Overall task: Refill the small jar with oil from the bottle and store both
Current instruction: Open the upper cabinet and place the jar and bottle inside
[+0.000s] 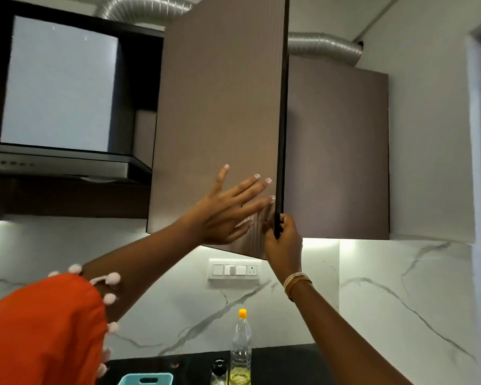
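A clear plastic oil bottle (241, 348) with an orange cap stands on the dark counter at the bottom middle, a little yellow oil at its base. Just left of it stands the small jar (219, 371) with a black top. Overhead, a brown wall cabinet door (220, 107) stands swung outward. My left hand (228, 212) lies flat on the door's front face with fingers spread. My right hand (282, 237) grips the door's dark lower edge near its corner. Both hands are well above the bottle and jar. The cabinet's inside is hidden by the door.
A second, closed cabinet door (336, 151) is to the right. A black chimney hood (59, 107) hangs at left, with a silver duct (322, 45) above. A switch panel (235, 269) sits on the marble wall. A teal basket (147, 379) stands on the counter.
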